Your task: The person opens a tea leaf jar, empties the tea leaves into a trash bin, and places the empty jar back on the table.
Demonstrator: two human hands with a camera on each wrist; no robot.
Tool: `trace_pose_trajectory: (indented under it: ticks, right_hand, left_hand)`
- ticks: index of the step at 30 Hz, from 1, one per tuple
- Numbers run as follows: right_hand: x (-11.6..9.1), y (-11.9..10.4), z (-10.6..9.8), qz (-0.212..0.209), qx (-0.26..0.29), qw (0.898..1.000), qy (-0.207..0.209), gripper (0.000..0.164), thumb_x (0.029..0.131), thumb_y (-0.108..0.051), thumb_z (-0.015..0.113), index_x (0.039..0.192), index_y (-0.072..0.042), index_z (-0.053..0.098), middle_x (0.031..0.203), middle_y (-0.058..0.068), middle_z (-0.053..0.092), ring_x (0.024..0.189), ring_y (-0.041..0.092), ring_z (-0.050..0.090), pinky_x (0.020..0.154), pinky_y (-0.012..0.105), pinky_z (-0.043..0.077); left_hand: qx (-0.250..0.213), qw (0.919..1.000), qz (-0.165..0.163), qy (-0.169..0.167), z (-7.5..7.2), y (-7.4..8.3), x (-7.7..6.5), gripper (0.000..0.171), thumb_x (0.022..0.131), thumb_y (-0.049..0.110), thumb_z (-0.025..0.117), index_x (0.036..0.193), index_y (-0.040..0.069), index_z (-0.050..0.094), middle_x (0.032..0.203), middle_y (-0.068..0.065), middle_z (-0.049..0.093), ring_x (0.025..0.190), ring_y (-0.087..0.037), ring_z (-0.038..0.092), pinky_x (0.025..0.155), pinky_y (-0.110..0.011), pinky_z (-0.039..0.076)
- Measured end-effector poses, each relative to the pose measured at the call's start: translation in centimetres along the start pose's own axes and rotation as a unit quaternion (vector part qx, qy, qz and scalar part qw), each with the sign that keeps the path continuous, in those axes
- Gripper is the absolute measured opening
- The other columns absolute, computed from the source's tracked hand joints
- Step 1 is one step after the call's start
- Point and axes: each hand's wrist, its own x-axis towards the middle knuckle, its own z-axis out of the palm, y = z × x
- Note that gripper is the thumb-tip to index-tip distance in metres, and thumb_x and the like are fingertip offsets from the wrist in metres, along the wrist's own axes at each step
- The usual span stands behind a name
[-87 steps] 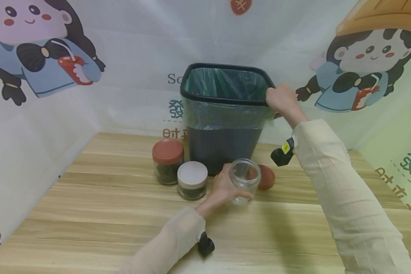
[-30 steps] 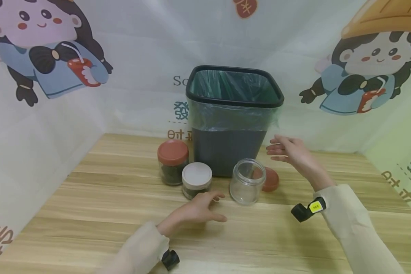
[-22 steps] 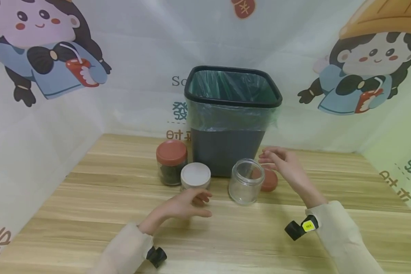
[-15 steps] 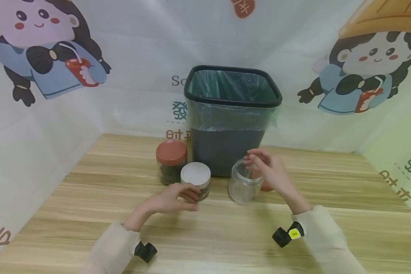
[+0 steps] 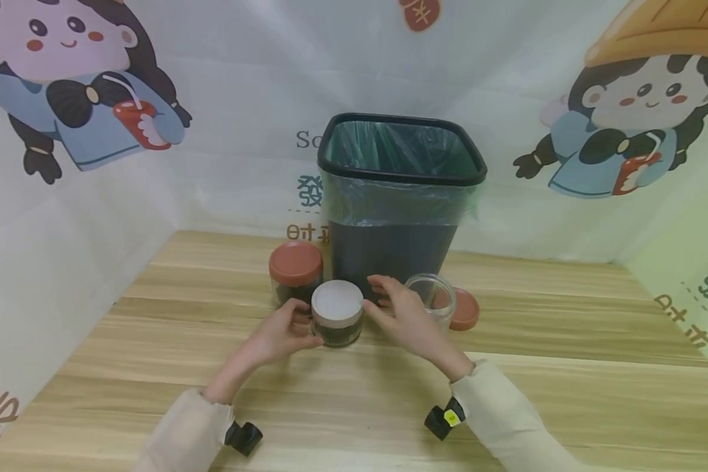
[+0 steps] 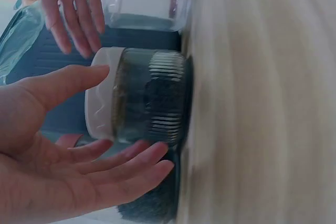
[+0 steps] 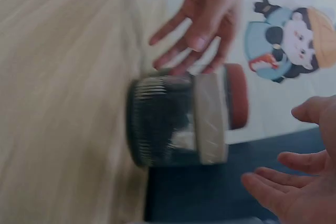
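Note:
A small ribbed glass jar [image 5: 337,334] with a white lid [image 5: 337,303] and dark contents stands upright on the wooden table. At its left side is my left hand [image 5: 278,333], thumb and fingers spread around the jar; in the left wrist view the thumb tip overlaps the lid's edge. My right hand [image 5: 406,318] comes in from the right, fingers apart, its thumb close to the lid. The right wrist view shows a gap between the right fingers [image 7: 299,179] and the white lid. Behind the right hand, partly hidden, stands an uncapped clear jar [image 5: 442,303].
A bin [image 5: 389,249] with a clear liner and black rim stands behind the jars. Left of it is a taller jar with a red lid [image 5: 295,263] and dark contents. Another red lid [image 5: 465,309] lies beside the uncapped jar. A printed cloth [image 5: 242,131] hangs behind.
The right hand has left the bin's rim, moving down and left past the uncapped jar to the white-lidded one. The left hand has let go of the uncapped jar and moved left.

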Motion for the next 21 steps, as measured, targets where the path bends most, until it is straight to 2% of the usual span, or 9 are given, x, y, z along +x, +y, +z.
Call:
trace_pose_trajectory:
  ticks: [4, 6, 10, 14, 21]
  right_hand:
    - [0.4, -0.1, 1.4, 0.011, -0.061, 0.998, -0.018, 0.061, 0.084, -0.029, 0.061, 0.131, 0.003, 0.037, 0.130, 0.021, 0.042, 0.115, 0.033, 0.045, 0.093, 0.043, 0.040]
    - [0.6, 0.1, 1.9, 0.019, -0.075, 0.997, -0.031, 0.068, 0.082, -0.032, 0.063, 0.133, 0.002, 0.033, 0.133, 0.021, 0.038, 0.119, 0.034, 0.041, 0.095, 0.045, 0.037]
    - [1.1, 0.5, 2.8, 0.024, -0.071, 0.996, -0.045, 0.078, 0.077, -0.033, 0.068, 0.135, 0.003, 0.029, 0.134, 0.022, 0.036, 0.121, 0.035, 0.038, 0.096, 0.046, 0.036]
    - [1.5, 0.8, 3.5, 0.019, -0.053, 0.997, -0.048, 0.080, 0.075, -0.031, 0.071, 0.135, 0.003, 0.029, 0.132, 0.022, 0.038, 0.118, 0.035, 0.041, 0.093, 0.047, 0.038]
    - [1.6, 1.2, 4.2, 0.007, -0.071, 0.997, -0.019, 0.080, 0.071, -0.031, 0.074, 0.130, 0.005, 0.034, 0.120, 0.022, 0.044, 0.105, 0.034, 0.048, 0.084, 0.046, 0.044]
  left_hand:
    - [0.002, 0.9998, 0.003, 0.019, 0.5, -0.3, 0.1, 0.069, 0.074, 0.009, 0.071, 0.124, -0.014, 0.030, 0.116, -0.034, 0.048, 0.105, -0.042, 0.051, 0.084, -0.044, 0.046]
    - [-0.001, 0.9997, -0.001, 0.023, 0.8, -0.4, 0.1, 0.074, 0.075, 0.011, 0.071, 0.128, -0.013, 0.026, 0.121, -0.033, 0.044, 0.110, -0.042, 0.047, 0.086, -0.046, 0.045]
    - [0.001, 0.9991, -0.006, 0.041, 1.2, -0.3, 0.3, 0.079, 0.073, 0.012, 0.073, 0.130, -0.012, 0.024, 0.123, -0.032, 0.043, 0.112, -0.041, 0.046, 0.087, -0.047, 0.043]
    - [-0.010, 0.9979, -0.004, 0.063, 1.7, -0.1, 0.5, 0.079, 0.070, 0.009, 0.075, 0.128, -0.013, 0.025, 0.120, -0.033, 0.045, 0.110, -0.042, 0.047, 0.086, -0.046, 0.043]
    - [-0.002, 0.9971, -0.006, 0.076, 2.3, 0.1, 0.7, 0.078, 0.069, 0.009, 0.076, 0.127, -0.012, 0.028, 0.115, -0.031, 0.050, 0.107, -0.041, 0.049, 0.081, -0.044, 0.046]
